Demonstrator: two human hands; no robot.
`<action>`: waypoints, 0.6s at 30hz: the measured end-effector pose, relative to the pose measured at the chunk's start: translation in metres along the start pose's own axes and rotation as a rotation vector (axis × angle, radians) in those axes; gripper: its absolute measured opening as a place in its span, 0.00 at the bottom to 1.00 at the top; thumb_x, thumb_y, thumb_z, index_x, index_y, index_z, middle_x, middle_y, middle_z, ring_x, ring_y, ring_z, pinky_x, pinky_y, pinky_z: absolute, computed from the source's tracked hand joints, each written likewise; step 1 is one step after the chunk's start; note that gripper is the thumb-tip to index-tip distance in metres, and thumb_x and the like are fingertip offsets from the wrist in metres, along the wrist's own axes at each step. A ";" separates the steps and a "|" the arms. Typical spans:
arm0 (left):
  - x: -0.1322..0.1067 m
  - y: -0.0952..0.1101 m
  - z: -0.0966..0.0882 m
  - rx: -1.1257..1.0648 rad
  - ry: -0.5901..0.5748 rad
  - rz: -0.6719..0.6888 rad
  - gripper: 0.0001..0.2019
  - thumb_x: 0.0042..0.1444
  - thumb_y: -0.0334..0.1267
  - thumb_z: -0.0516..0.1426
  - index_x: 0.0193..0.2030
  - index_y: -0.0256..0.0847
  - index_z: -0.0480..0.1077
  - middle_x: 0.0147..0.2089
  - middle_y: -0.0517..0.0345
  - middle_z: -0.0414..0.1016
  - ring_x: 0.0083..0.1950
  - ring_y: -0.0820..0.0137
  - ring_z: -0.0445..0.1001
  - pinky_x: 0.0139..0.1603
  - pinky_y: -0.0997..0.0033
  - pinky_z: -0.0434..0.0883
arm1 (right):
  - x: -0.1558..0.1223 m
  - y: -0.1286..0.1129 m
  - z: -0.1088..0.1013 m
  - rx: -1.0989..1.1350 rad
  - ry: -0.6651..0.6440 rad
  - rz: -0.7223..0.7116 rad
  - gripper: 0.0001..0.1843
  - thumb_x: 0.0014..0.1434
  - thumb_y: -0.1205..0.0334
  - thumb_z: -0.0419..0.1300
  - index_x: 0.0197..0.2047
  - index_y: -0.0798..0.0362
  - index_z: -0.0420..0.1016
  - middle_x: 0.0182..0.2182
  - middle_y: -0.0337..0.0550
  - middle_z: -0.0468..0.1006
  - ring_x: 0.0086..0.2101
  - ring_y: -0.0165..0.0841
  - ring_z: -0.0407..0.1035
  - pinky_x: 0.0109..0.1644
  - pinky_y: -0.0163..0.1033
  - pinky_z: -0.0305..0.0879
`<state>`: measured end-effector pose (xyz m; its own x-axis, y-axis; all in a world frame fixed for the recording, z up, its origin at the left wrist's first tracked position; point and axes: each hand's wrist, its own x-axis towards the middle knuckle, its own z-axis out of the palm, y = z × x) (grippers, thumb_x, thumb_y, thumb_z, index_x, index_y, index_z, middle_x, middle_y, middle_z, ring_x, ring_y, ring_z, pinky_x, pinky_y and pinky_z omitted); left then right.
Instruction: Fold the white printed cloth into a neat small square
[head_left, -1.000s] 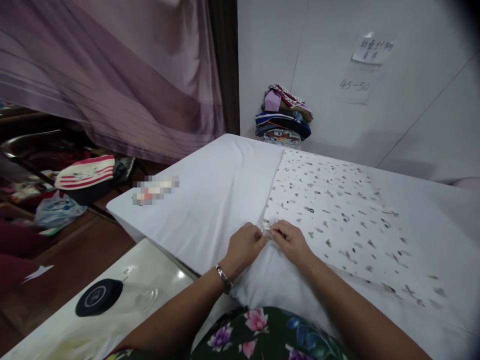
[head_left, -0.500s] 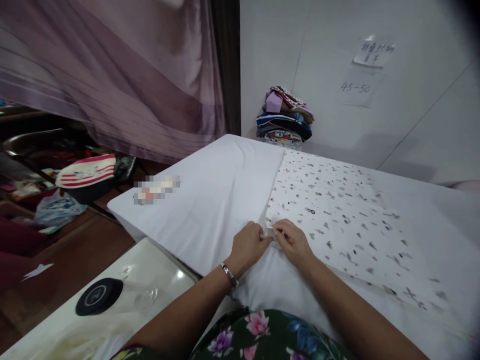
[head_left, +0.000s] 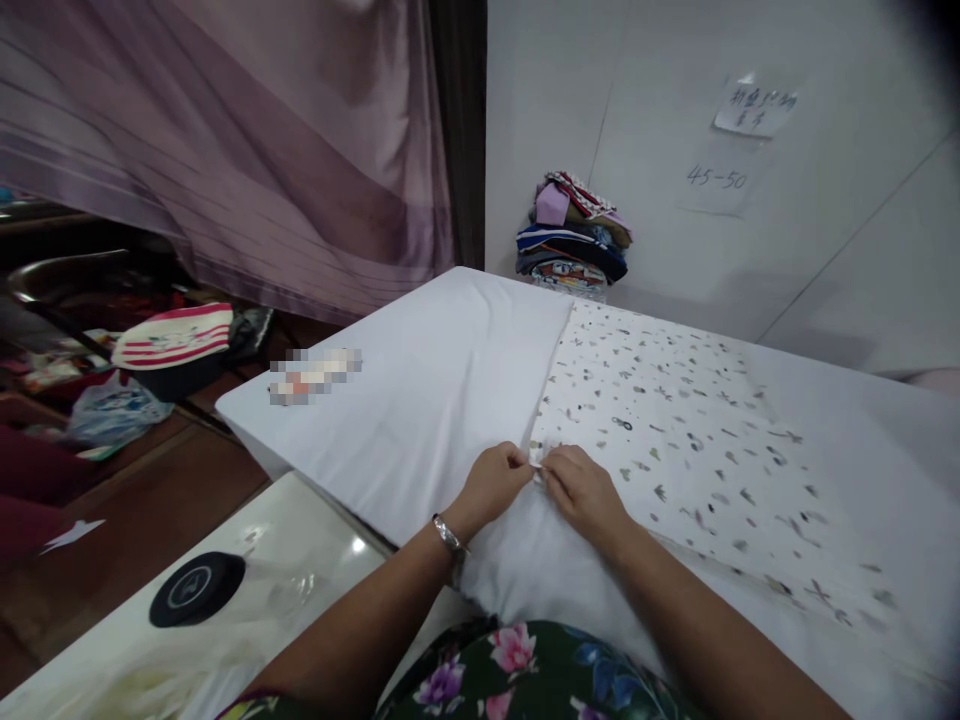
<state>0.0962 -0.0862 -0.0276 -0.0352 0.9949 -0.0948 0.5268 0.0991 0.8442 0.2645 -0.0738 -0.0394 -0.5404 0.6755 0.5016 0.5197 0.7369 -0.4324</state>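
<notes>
A white cloth printed with small leaf-like motifs (head_left: 660,420) lies flat over a plain white sheet (head_left: 420,400) on the table. At the near left corner of the printed cloth, my left hand (head_left: 495,485) is closed, thumb and fingertips pinching a small white edge. My right hand (head_left: 585,490) pinches the same corner from the other side, its fingertips almost touching the left ones. The fingers cover most of what they grip. A metal bracelet (head_left: 450,535) circles my left wrist.
Folded clothes (head_left: 574,235) are stacked by the wall. A blurred-out item (head_left: 315,377) lies at the sheet's left. A lower white table (head_left: 300,530) holds a black round lid (head_left: 197,588) and clear plastic. A purple curtain (head_left: 300,150) hangs at left.
My fingertips have drawn closer together at the cloth's corner, and the right hand has shifted slightly down. The printed cloth lies as before.
</notes>
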 end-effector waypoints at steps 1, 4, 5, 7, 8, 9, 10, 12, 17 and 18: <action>0.000 -0.001 0.000 -0.059 -0.004 -0.012 0.04 0.46 0.33 0.55 0.24 0.39 0.65 0.24 0.64 0.67 0.28 0.74 0.65 0.29 0.75 0.60 | 0.000 -0.001 0.001 -0.018 -0.009 -0.003 0.08 0.62 0.67 0.48 0.38 0.52 0.68 0.35 0.46 0.73 0.39 0.36 0.65 0.41 0.41 0.64; 0.001 -0.004 0.005 -0.244 -0.003 -0.048 0.02 0.45 0.32 0.55 0.27 0.38 0.65 0.23 0.66 0.66 0.25 0.77 0.63 0.27 0.77 0.60 | 0.000 -0.003 0.002 -0.053 -0.059 -0.002 0.07 0.61 0.67 0.49 0.39 0.52 0.68 0.35 0.47 0.72 0.38 0.37 0.64 0.40 0.41 0.64; 0.001 -0.005 0.006 -0.303 -0.008 -0.052 0.02 0.45 0.32 0.55 0.29 0.38 0.65 0.23 0.67 0.65 0.24 0.78 0.62 0.26 0.77 0.60 | 0.000 -0.004 0.002 -0.064 -0.081 0.005 0.06 0.60 0.66 0.50 0.39 0.52 0.68 0.35 0.47 0.72 0.38 0.37 0.64 0.40 0.42 0.64; 0.002 -0.007 0.009 -0.395 -0.021 -0.039 0.04 0.46 0.33 0.56 0.30 0.38 0.65 0.22 0.67 0.65 0.22 0.78 0.62 0.24 0.78 0.59 | 0.000 -0.005 0.001 -0.083 -0.109 0.028 0.05 0.59 0.64 0.53 0.39 0.52 0.68 0.35 0.47 0.72 0.38 0.37 0.64 0.40 0.42 0.63; 0.002 -0.008 0.009 -0.424 -0.030 -0.026 0.04 0.47 0.34 0.56 0.31 0.38 0.64 0.22 0.68 0.64 0.21 0.79 0.61 0.24 0.78 0.59 | 0.000 -0.004 0.001 -0.086 -0.108 0.040 0.05 0.59 0.63 0.53 0.39 0.53 0.68 0.35 0.47 0.72 0.38 0.37 0.64 0.40 0.41 0.63; 0.002 -0.008 0.009 -0.446 -0.043 -0.014 0.05 0.48 0.35 0.56 0.32 0.38 0.64 0.22 0.68 0.65 0.21 0.79 0.61 0.23 0.78 0.59 | 0.000 -0.003 0.000 -0.082 -0.093 0.053 0.05 0.59 0.63 0.53 0.38 0.53 0.68 0.35 0.47 0.71 0.38 0.37 0.64 0.40 0.41 0.63; 0.002 -0.008 0.007 -0.457 -0.049 0.001 0.06 0.50 0.37 0.55 0.33 0.39 0.64 0.22 0.67 0.66 0.20 0.78 0.61 0.23 0.78 0.59 | 0.000 -0.002 0.000 -0.067 -0.072 0.068 0.05 0.59 0.64 0.52 0.38 0.52 0.68 0.35 0.46 0.71 0.38 0.36 0.64 0.39 0.40 0.63; 0.001 -0.006 0.004 -0.412 -0.020 0.047 0.07 0.52 0.41 0.54 0.34 0.39 0.65 0.25 0.64 0.69 0.22 0.77 0.63 0.25 0.77 0.61 | 0.000 0.001 -0.002 -0.010 -0.026 0.114 0.06 0.60 0.65 0.50 0.36 0.51 0.67 0.33 0.44 0.71 0.36 0.35 0.64 0.39 0.38 0.62; -0.004 -0.004 -0.003 0.089 0.077 0.170 0.09 0.53 0.41 0.54 0.26 0.39 0.69 0.28 0.61 0.69 0.31 0.73 0.66 0.33 0.73 0.61 | 0.001 0.005 -0.005 0.138 0.047 0.211 0.05 0.61 0.63 0.51 0.33 0.51 0.66 0.31 0.41 0.70 0.34 0.32 0.64 0.38 0.37 0.61; -0.006 -0.004 -0.002 0.170 0.058 0.178 0.09 0.53 0.40 0.55 0.25 0.40 0.69 0.29 0.61 0.69 0.31 0.73 0.66 0.33 0.73 0.61 | 0.002 0.005 -0.006 0.158 0.059 0.215 0.05 0.61 0.63 0.51 0.33 0.51 0.67 0.31 0.41 0.70 0.34 0.32 0.64 0.38 0.37 0.61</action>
<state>0.0924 -0.0924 -0.0290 0.0246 0.9963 0.0818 0.6638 -0.0775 0.7439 0.2700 -0.0692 -0.0364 -0.3870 0.8178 0.4260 0.5066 0.5746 -0.6428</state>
